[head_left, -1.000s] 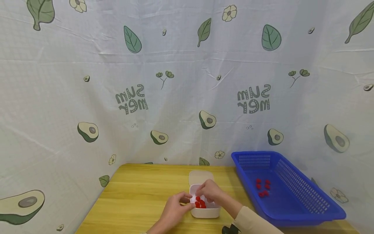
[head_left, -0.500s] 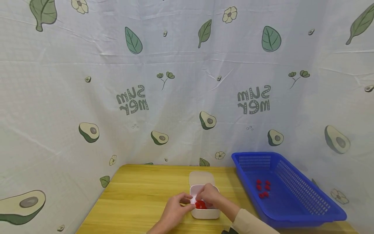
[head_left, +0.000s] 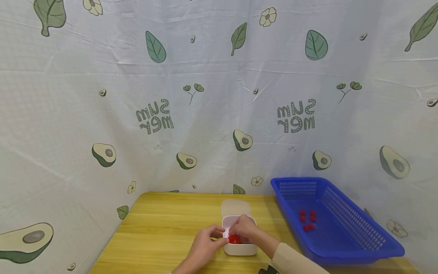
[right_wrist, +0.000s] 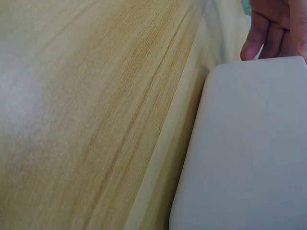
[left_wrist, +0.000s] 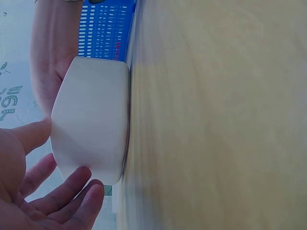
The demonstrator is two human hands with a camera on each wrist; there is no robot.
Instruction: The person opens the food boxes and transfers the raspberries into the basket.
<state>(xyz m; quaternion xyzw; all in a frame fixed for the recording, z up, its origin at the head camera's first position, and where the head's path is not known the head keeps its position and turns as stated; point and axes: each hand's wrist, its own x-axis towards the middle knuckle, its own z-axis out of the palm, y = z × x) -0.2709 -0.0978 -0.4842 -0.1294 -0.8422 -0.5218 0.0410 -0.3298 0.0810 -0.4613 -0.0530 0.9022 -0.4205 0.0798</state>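
A small white lidded box [head_left: 240,250] stands on the table, its beige lid [head_left: 236,208] flipped back. Several glossy red pieces [head_left: 234,239] lie inside; their kind is too small to tell. At the box's left side, my left hand [head_left: 205,243] holds the rim and wall between thumb and fingers. In the left wrist view, the thumb [left_wrist: 38,134] touches the box's upper edge and fingertips rest along its end. My right hand [head_left: 247,229] reaches down into the box with bent fingers beside the red pieces. Its fingertips are hidden, so whether it pinches a piece cannot be told.
To the right stands a large blue plastic basket [head_left: 345,253] with mesh sides. Several small red pieces [head_left: 308,227] lie on its floor. The wooden table [head_left: 164,224] ends at a patterned cloth backdrop [head_left: 212,114].
My right hand has sunk a little lower into the box and now covers more of the red pieces. The left hand and the box have stayed in place.
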